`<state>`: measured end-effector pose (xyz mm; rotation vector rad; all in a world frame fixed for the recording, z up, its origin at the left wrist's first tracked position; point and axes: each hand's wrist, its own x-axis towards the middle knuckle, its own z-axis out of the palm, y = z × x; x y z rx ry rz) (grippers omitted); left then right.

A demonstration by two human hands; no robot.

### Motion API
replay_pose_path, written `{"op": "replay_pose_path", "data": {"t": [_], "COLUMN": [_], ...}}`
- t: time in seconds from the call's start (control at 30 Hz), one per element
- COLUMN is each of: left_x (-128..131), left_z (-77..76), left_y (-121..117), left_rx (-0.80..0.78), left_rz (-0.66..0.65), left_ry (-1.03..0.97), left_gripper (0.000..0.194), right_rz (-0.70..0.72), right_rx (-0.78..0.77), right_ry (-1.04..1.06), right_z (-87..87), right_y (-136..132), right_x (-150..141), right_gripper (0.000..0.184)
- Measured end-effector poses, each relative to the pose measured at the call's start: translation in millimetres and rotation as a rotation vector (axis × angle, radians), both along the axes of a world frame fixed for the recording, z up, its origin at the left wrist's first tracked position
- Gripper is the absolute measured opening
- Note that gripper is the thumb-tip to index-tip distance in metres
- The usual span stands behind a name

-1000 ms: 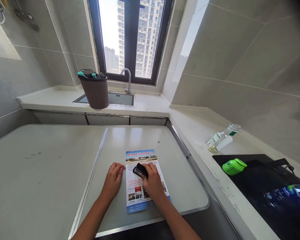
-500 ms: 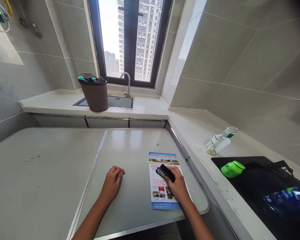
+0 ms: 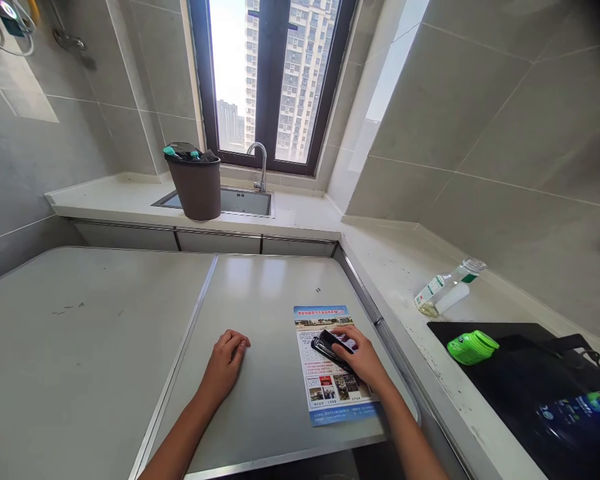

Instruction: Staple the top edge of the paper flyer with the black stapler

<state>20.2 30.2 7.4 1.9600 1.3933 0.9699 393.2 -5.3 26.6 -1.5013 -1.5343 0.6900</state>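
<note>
A bin (image 3: 196, 190) partly blocks the sink (image 3: 247, 202); the right hand (image 3: 361, 353), grasping a stapler (image 3: 326, 349), partly covers a flyer (image 3: 316, 367); left hand (image 3: 226, 360) released.

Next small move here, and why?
I'd slide the left hand to the flyer's near-side edge to steady it. It rests on the table, apart from the flyer, while the right hand has the black stapler over the print.

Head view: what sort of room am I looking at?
Probably a kitchen: a sink with a curved faucet is set into the pale counter under the window, and a black slab like a cooktop lies on the right.
</note>
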Motion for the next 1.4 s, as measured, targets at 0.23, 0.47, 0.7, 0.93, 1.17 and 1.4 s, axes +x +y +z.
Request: {"op": "replay_pose_path", "data": {"t": [0.23,0.47,0.7,0.93,1.17,1.4], "left_x": [0.4,-0.2,-6.4,-103.6,-133.0,-132.6], "left_z": [3.3,2.9,14.0,-17.9,-39.1,-34.8], "left_y": [-0.2,-1.4,-10.6,3.2,5.8,5.4], "left_rx": [0.011,-0.022,0.104,0.263,0.247,0.250], "left_rz": [-0.005,0.005,0.054,0.367,0.421,0.407], "left_ry": [0.009,-0.003,0.037,0.402,0.393,0.323], "left_gripper": [0.027,0.029,0.030,0.031,0.037,0.033], "right_rz": [-0.140,0.105,0.081,0.181,0.269,0.257], "right_rx": [0.199,0.276,0.025,0.027,0.095,0.129], "right_ry": [0.153,-0.533,-0.825,-0.832,-0.738,-0.661], "right_z": [-9.9,-20.6,-42.4,-47.0,-44.2,-37.9], "right_y": [92.5,121.9,132.4,133.1,141.1,144.5], "right_x": [1.3,-16.6,-13.8,-85.4,-235.7,-297.8], "right_gripper": [0.034,0.027,0.058,0.058,0.059,0.057]}}
